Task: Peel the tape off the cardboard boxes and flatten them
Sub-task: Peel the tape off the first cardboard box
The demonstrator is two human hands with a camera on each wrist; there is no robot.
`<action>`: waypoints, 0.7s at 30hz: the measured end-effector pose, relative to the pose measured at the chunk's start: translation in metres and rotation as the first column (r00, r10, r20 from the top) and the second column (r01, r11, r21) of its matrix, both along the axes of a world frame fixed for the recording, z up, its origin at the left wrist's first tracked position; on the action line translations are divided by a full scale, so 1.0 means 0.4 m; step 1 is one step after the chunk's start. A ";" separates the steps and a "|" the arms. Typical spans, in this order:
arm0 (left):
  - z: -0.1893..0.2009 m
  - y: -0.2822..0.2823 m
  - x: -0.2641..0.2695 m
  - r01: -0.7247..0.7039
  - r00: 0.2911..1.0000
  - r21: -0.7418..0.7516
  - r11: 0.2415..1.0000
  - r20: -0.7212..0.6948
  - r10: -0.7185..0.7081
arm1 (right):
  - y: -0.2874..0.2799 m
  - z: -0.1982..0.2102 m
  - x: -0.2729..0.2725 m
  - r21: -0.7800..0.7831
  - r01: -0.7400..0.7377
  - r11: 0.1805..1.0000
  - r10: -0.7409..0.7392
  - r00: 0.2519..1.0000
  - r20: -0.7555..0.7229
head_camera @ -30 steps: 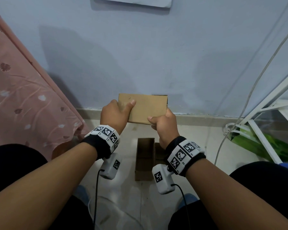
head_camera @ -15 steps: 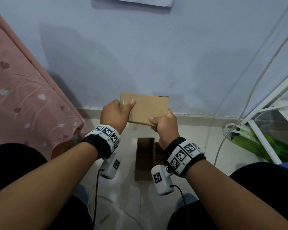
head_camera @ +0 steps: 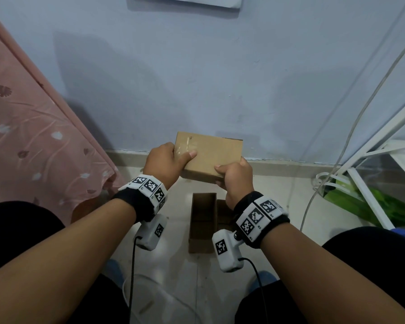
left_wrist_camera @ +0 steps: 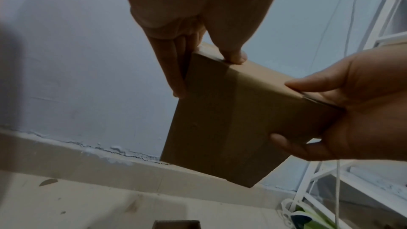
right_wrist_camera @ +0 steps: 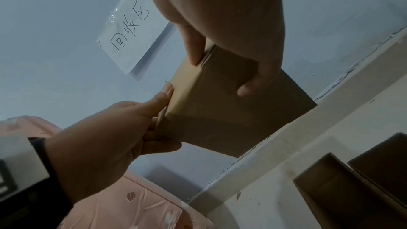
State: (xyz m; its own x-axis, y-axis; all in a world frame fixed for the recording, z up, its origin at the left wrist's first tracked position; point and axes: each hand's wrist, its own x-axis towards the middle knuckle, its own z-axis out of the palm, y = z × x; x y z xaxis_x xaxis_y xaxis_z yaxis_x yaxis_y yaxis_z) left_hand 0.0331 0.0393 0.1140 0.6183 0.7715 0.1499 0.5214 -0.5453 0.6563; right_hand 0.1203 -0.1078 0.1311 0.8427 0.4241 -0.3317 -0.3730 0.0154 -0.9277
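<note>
I hold a small closed cardboard box in the air in front of the wall, with both hands. My left hand grips its left end, thumb lying on top over a strip of clear tape. My right hand pinches the near right corner, thumb on top and fingers underneath. In the left wrist view the tape runs as a darker band across the box's underside. The right wrist view shows the box held between both hands. A second cardboard box stands open on the floor below.
A pink patterned cloth hangs at the left. A white metal rack, a green bag and a pale cable are at the right. A paper sign is taped to the blue wall. My knees flank the tiled floor.
The box has shifted slightly right and tipped, so more of its top face shows. My left thumb now lies over the taped end. Both hands keep their hold.
</note>
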 end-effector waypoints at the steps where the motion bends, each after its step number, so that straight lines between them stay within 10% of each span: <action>1: -0.002 0.002 0.000 0.017 1.000 0.017 1.000 -0.012 -0.017 | 0.000 -0.001 0.002 -0.015 0.003 1.000 -0.003 1.000 -0.002; 21: 0.010 -0.004 -0.010 -0.022 1.000 0.022 1.000 0.012 0.022 | -0.006 -0.001 0.007 -0.073 -0.048 0.996 0.048 0.999 -0.011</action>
